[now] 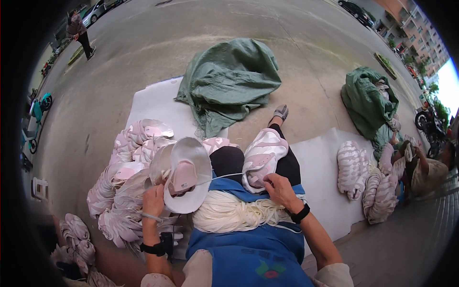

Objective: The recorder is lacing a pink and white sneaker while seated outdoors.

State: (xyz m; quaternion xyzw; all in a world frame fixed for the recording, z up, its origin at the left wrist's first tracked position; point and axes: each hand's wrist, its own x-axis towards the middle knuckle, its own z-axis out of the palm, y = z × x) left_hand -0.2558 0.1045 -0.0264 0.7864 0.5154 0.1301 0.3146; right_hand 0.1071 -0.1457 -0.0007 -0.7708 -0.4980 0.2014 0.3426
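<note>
My left hand [153,201] is closed on the edge of a white-and-pink shoe upper [192,160], whose pale inside and pink tongue face up. A taut white lace [222,177] runs from that upper across my lap to my right hand [281,190]. The right fingers are pinched together on the lace, beside the collar of a second shoe upper [264,155] resting on my knee. What exactly lies between those fingertips is partly hidden. Across my lap, on a blue apron [248,253], lies a thick bundle of cream laces [234,211].
Piled shoe uppers [122,186] lie to my left, with more [71,234] at lower left. A green sack [232,79] sits ahead on white sheeting [153,103]. At right are stacked uppers [353,170], another green sack [368,100] and a seated person [428,174].
</note>
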